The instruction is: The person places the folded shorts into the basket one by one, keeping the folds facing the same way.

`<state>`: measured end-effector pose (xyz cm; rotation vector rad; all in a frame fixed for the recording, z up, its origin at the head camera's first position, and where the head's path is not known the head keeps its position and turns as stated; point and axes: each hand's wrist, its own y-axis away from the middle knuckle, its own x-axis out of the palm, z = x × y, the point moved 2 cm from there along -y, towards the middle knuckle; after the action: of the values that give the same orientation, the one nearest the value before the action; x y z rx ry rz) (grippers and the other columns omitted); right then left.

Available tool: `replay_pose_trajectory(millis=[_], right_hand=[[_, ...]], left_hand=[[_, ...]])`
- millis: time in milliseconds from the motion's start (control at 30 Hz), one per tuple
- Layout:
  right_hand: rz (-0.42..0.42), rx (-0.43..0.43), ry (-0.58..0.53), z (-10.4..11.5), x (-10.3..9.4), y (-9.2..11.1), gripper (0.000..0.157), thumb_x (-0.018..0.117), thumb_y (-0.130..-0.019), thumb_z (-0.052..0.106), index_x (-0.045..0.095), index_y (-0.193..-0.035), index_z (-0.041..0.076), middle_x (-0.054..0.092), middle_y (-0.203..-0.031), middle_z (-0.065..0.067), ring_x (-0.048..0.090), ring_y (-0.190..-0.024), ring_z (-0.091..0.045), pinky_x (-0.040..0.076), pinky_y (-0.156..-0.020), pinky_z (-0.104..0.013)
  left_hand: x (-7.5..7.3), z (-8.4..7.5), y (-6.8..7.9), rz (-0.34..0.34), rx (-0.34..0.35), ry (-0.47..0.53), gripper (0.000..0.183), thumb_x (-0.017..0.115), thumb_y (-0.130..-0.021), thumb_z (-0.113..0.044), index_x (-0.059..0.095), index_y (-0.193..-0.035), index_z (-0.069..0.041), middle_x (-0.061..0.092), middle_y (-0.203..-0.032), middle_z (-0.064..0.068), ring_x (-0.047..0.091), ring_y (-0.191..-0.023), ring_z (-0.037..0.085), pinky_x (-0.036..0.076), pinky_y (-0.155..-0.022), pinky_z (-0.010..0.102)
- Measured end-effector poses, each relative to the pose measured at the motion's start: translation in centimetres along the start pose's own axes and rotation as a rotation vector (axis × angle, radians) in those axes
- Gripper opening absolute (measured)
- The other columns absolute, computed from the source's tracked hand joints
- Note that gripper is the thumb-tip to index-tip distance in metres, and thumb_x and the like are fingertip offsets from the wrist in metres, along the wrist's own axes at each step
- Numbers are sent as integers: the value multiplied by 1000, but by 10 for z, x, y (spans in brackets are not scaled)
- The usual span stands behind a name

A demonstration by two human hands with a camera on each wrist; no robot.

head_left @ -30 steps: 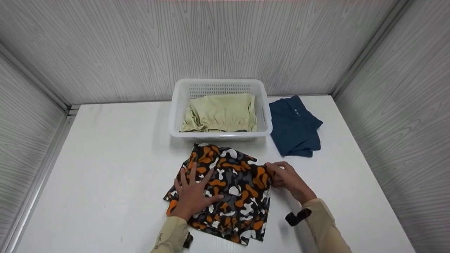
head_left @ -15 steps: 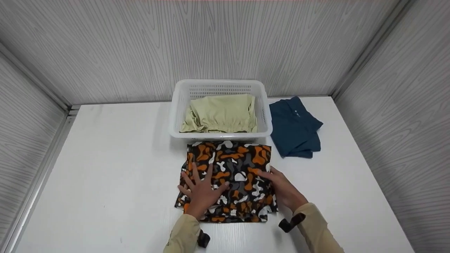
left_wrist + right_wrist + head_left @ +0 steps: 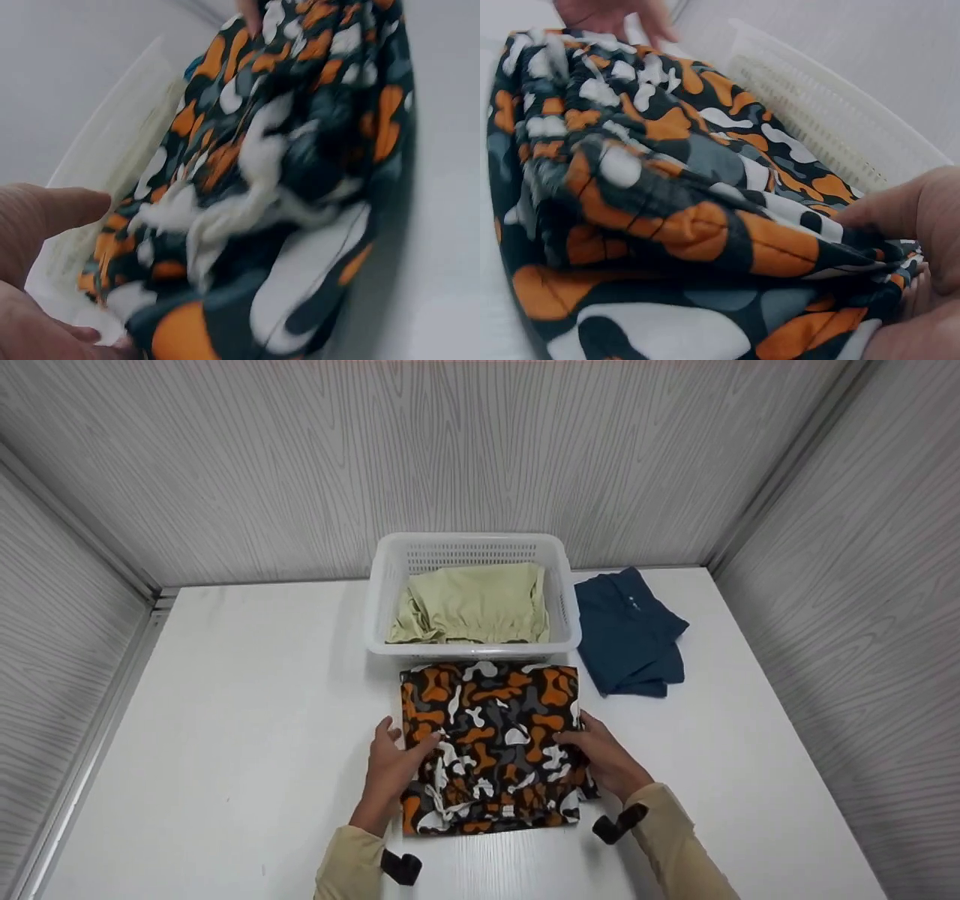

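Folded camouflage-print shorts (image 3: pixel 495 735) in orange, black, grey and white lie in front of the basket, their gathered waistband towards me and a white drawstring loose on top. At their left edge is my left hand (image 3: pixel 394 765), thumb over the cloth and fingers spread beside the edge; the left wrist view shows the thumb (image 3: pixel 71 210) held off the fabric. My right hand (image 3: pixel 607 754) grips the right edge, thumb on top and fingers tucked under the layers. The right wrist view shows these layers (image 3: pixel 705 240) slightly raised and bunched.
Behind the shorts stands a white plastic basket (image 3: pixel 472 648) holding a folded pale green garment (image 3: pixel 480 600) with an elastic edge. A folded dark blue garment (image 3: pixel 630 637) lies right of the basket. Grey wood-grain panels (image 3: pixel 465 450) enclose the white table (image 3: pixel 247 720).
The shorts have been turned square to the basket and shifted slightly away from me. My left hand has left its flat press on top for the left edge; my right hand has slid down the right edge.
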<state>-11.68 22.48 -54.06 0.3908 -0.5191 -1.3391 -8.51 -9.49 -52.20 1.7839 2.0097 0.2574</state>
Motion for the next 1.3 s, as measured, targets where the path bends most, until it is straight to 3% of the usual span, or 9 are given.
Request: replay_pose_trajectory(millis=[167, 333, 433, 600, 700, 800, 1000, 1167, 1300], right_hand=[[46, 25, -98, -5, -7, 4, 81, 72, -94, 18, 26, -161, 20, 59, -136, -12, 64, -114, -25, 51, -97, -39], [142, 20, -40, -3, -6, 8, 96, 74, -93, 19, 12, -163, 37, 54, -143, -13, 63, -117, -29, 52, -96, -43], [185, -9, 37, -1, -4, 10, 105, 77, -91, 19, 3, -162, 43, 51, -147, -12, 61, -121, -30, 50, -99, -43], [168, -45, 130, -4, -6, 9, 111, 79, -88, 20, 0, -162, 44, 51, -149, -9, 61, -121, -28, 47, -101, -41], [146, -58, 133, -7, -7, 7, 109, 77, -89, 17, 2, -162, 44, 50, -150, -9, 60, -121, -29, 49, -100, -42], [113, -71, 129, -10, -7, 6, 105, 74, -90, 11, 4, -162, 43, 46, -153, -9, 56, -126, -29, 47, -101, -44], [61, -119, 191, -8, -6, 18, 95, 70, -92, 10, 12, -164, 35, 38, -159, -9, 43, -139, -29, 34, -110, -47], [88, -177, 158, 12, -8, 35, 91, 71, -93, 13, 17, -163, 34, 39, -158, -10, 48, -131, -31, 51, -86, -35], [104, -255, 182, 35, -7, 45, 91, 72, -93, 15, 16, -164, 30, 32, -162, -7, 43, -138, -26, 49, -90, -28]], left_hand=[[-1, 6, -9, 148, -134, 200, 93, 79, -88, -42, 30, -154, 1, 57, -134, 23, 63, -112, 30, 53, -94, 42], [10, 10, -10, 318, -45, 224, 63, 80, -88, -33, 50, -136, -6, 64, -118, 12, 65, -102, 24, 52, -92, 35], [10, 9, -8, 389, 37, 187, 78, 80, -88, -25, 36, -152, -16, 59, -130, 11, 60, -113, 25, 44, -101, 38], [9, 9, -5, 525, 49, 162, 120, 80, -83, -8, -7, -164, -27, 40, -155, 17, 49, -131, 33, 34, -112, 46], [11, 11, -6, 510, 38, 123, 123, 74, -80, 1, -13, -163, -25, 24, -163, 19, 37, -141, 38, 29, -116, 49], [13, 14, -8, 436, 33, 123, 113, 66, -79, 7, -3, -165, -19, 20, -165, 19, 30, -146, 40, 27, -117, 52], [7, 23, 3, 346, -42, 239, 82, 64, -88, -1, 25, -160, -6, 43, -152, 20, 48, -133, 35, 42, -108, 46], [-3, 8, 15, 331, 46, 272, 76, 69, -91, -5, 30, -157, -3, 45, -148, 19, 48, -131, 32, 39, -108, 44], [-7, -17, 19, 336, 132, 276, 74, 69, -92, -4, 33, -156, -5, 49, -143, 18, 51, -126, 30, 43, -103, 40]])
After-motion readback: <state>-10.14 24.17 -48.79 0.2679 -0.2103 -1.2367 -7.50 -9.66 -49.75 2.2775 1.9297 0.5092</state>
